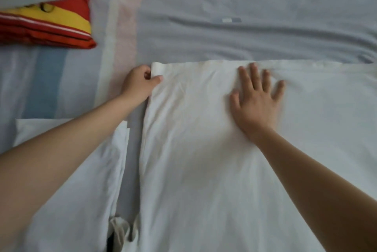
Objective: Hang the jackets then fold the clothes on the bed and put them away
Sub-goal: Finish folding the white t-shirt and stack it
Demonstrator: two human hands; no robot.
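Nearest the person, at the lower left, a second white piece (81,180) lies flat on the bed (47,80), partly under the left forearm; whether its folding is finished cannot be told. Just beside it, at centre, the white garment (204,160) lies spread lengthwise, smoothed but not yet reduced to a compact fold. At its far edge the left hand (140,83) pinches the far-left corner between thumb and curled fingers, while the right hand (255,103) presses flat on the cloth, fingers straight and spread, gripping nothing. Beyond the garment a grey cloth (255,35) lies rumpled and unfolded (garment or bedding, not determinable). Far left, a red-and-yellow fabric item (51,27) rests on the bed, apparently folded. No jackets or hangers are in view, so that stage cannot be verified. Assessment: folding is under way, at least one item is outstanding, and nothing in view has been put away.
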